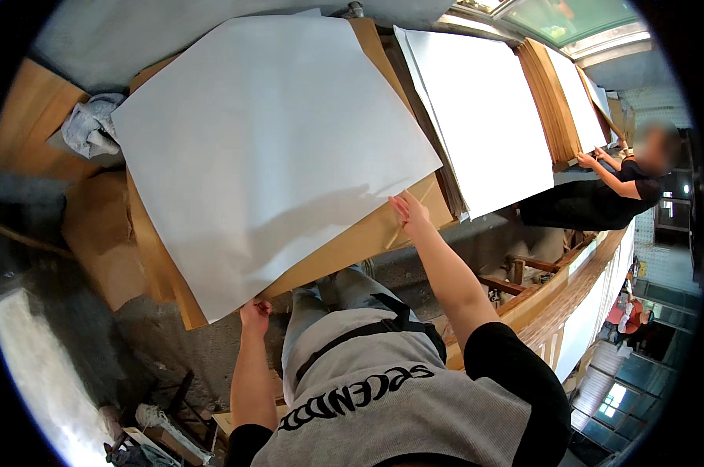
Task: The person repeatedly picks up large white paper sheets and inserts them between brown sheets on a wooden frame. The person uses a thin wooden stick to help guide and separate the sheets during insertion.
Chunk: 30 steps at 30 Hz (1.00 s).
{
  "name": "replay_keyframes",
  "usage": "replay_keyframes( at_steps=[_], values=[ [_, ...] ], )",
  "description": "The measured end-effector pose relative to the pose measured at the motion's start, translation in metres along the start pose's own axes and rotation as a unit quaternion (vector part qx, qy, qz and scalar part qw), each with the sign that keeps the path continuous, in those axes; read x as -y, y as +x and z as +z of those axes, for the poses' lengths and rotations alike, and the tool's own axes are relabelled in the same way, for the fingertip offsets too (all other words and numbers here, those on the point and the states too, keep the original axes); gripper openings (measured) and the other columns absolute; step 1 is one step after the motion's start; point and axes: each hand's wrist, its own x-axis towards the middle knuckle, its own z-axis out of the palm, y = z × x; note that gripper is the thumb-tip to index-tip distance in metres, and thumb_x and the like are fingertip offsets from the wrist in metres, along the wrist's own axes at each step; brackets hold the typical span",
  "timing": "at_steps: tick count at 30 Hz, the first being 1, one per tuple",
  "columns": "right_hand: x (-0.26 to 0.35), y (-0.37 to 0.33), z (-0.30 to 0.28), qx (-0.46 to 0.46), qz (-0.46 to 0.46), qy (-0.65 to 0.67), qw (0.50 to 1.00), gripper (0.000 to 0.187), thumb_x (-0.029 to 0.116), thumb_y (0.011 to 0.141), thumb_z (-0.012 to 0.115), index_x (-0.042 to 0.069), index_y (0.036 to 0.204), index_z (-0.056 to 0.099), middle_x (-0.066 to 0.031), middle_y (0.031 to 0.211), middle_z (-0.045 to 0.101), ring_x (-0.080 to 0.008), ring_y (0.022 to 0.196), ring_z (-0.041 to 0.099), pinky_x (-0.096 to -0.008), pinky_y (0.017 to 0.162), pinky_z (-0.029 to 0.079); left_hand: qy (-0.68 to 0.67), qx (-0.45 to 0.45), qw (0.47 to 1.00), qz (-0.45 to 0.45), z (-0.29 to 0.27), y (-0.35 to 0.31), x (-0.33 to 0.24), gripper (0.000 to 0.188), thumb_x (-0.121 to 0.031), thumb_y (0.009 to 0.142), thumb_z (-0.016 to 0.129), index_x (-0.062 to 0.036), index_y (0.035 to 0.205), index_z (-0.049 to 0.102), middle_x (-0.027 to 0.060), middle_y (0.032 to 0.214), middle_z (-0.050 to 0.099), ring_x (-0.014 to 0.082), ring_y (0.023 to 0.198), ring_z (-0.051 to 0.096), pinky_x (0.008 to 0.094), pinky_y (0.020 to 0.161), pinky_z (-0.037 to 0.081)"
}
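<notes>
A large white sheet (266,132) lies skewed over a stack of brown boards or card (328,257) in front of me. At its near edge my left hand (256,314) is closed, thumb and fingers pinching the sheet's border. My right hand (409,213) is at the sheet's right near edge, fingertips touching it. A thin, light-coloured stick (395,237) crosses under that hand and appears held between the fingers and palm. Shadows of my arm and hand fall across the sheet.
A second stack topped with white sheets (484,117) stands to the right. Beyond it, another person (624,183) handles a further stack (550,101). A crumpled cloth (93,126) lies at the left, above brown cardboard (107,233). A wooden frame (538,319) is behind my right arm.
</notes>
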Motion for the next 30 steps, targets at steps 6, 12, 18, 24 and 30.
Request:
replay_keyframes(
  at_steps=[6,12,18,24,30],
  values=[
    [0.004,0.039,0.027,-0.001,0.044,-0.114,0.992,0.021,0.019,0.079,0.061,0.004,0.085,0.047,-0.0052,0.066,0.051,-0.0132,0.056,0.056,-0.0221,0.032,0.021,-0.007,-0.004,1.0,-0.003,-0.001,-0.009,-0.005,0.017,-0.018,0.084,0.052,-0.0028,0.09,0.047,0.0086,0.069,0.048,0.02,0.05,0.046,0.0299,0.043,0.034],
    [-0.005,0.029,-0.001,0.062,-0.047,-0.155,0.985,0.017,0.02,0.083,0.056,0.006,0.087,0.047,-0.0132,0.074,0.062,-0.009,0.046,0.052,-0.0184,0.03,0.024,-0.018,0.148,0.987,-0.066,-0.023,-0.016,-0.004,0.022,-0.01,0.076,0.063,-0.0064,0.092,0.048,0.0046,0.077,0.049,0.0176,0.059,0.049,0.0264,0.048,0.04],
    [-0.012,0.03,-0.071,0.086,-0.069,-0.147,0.983,0.017,0.019,0.084,0.056,0.006,0.088,0.046,-0.0039,0.074,0.058,-0.0154,0.072,0.064,-0.0202,0.032,0.024,-0.149,0.121,0.981,-0.036,-0.057,-0.02,0.007,0.023,-0.022,0.08,0.061,-0.0126,0.096,0.046,0.0024,0.077,0.049,0.0143,0.06,0.049,0.0275,0.05,0.042],
    [-0.023,0.015,-0.099,0.081,-0.083,-0.128,0.985,0.019,0.023,0.085,0.055,0.006,0.091,0.049,-0.0081,0.082,0.061,-0.0097,0.074,0.061,-0.0188,0.034,0.022,-0.173,0.067,0.982,0.035,-0.066,-0.008,-0.009,0.023,-0.029,0.085,0.053,-0.0142,0.1,0.044,0.0024,0.074,0.047,0.014,0.059,0.049,0.0274,0.05,0.041],
    [-0.029,0.026,-0.106,0.065,-0.077,-0.141,0.985,0.021,0.022,0.086,0.053,0.006,0.099,0.046,-0.007,0.083,0.062,-0.0113,0.077,0.062,-0.0178,0.033,0.024,-0.178,0.036,0.982,0.046,-0.061,-0.003,-0.034,0.023,-0.029,0.086,0.051,-0.0131,0.101,0.042,0.002,0.073,0.046,0.0135,0.057,0.047,0.027,0.047,0.039]
  ],
)
